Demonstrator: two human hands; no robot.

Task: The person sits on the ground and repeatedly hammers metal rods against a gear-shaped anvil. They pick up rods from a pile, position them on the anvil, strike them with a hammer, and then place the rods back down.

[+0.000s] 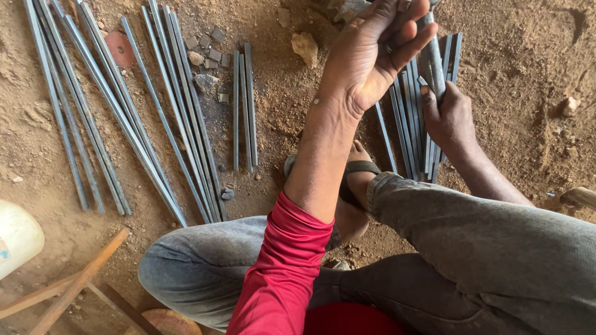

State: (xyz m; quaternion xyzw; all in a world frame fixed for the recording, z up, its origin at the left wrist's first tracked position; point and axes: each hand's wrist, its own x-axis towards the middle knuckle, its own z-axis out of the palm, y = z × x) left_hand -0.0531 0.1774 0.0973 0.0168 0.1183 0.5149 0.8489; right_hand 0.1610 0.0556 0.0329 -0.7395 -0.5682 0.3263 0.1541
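I sit on dirt ground with my knees bent. My right hand (450,118) grips the lower part of a short grey metal bar (433,62) held upright. My left hand (372,56), on the red-sleeved arm, reaches across with its fingers laid around the bar's upper end. Below both hands, a bundle of short grey metal rods (406,118) lies on the ground. My sandalled foot (357,180) rests beside the bundle.
Several long grey rods (112,105) lie fanned out at the left, with three shorter ones (244,105) nearer the middle. Small cut metal pieces (211,56) and stones (305,46) lie at the top. A white bucket (17,236) and wooden slats (74,285) sit at the lower left.
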